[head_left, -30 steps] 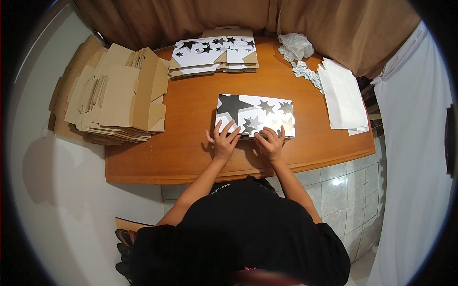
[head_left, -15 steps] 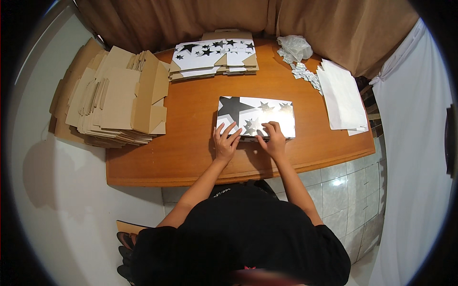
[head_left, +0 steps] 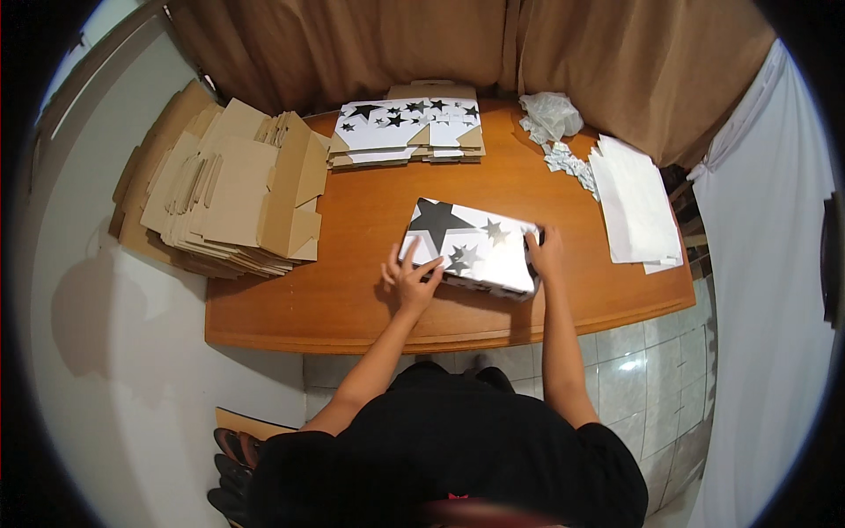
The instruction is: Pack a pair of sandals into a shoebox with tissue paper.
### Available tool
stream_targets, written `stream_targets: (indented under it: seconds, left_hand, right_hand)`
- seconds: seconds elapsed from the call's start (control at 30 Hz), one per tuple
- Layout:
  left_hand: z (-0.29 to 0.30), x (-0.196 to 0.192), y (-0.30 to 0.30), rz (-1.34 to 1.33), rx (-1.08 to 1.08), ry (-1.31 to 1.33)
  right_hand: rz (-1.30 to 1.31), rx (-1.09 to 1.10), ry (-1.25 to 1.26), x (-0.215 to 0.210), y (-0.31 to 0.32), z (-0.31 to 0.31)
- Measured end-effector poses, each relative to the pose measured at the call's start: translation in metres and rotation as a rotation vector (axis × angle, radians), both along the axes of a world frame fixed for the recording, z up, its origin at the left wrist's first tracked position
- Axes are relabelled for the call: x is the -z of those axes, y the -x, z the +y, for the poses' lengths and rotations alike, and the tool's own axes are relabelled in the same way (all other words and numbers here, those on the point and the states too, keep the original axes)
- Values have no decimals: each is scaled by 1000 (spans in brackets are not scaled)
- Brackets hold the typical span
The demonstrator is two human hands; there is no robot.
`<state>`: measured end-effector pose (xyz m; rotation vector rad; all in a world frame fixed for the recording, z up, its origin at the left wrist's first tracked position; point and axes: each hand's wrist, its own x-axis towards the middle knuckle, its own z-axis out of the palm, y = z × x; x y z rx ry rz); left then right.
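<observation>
A closed white cardboard box [head_left: 471, 231] printed with black and grey stars rests at a slant on the wooden table in front of me. My left hand [head_left: 412, 282] holds its near left corner, the thumb on the near edge and the other fingers bent along the left end. Around the right end my right hand [head_left: 547, 253] is closed, fingers over the far right corner. Part of the right hand's grip is hidden behind the box and slightly blurred.
A tall stack of flat brown cardboard [head_left: 224, 189] fills the table's left side. Flattened star-printed boxes [head_left: 400, 132] lie at the back. To the right are a clear plastic bag [head_left: 552, 114], small pale packets [head_left: 570, 165] and white paper sheets [head_left: 638, 202]. Brown curtains [head_left: 370, 44] hang behind.
The box has turned clockwise, its right end swinging nearer to me. My right hand has gone from its near edge to its right end, while my left stays by the near left corner.
</observation>
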<state>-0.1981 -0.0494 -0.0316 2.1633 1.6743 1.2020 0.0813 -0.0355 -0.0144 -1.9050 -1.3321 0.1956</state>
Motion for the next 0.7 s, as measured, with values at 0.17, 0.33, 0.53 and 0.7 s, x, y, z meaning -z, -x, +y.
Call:
stream_targets:
  seconds: [0.17,0.33,0.53,0.7]
  left_hand:
    - [-26,-2,17,-177,-418,222]
    - [-82,43,8,-975,-265,710]
    - [-136,38,-23,-1405,-76,705]
    - [-180,26,-8,-1456,-87,733]
  right_hand:
    - [26,-166,222,-8,22,-64]
    - [475,-635,469,16,30,-116]
    - [944,-866,428,55,50,-107]
    - [1083,-973,578,50,62,-134]
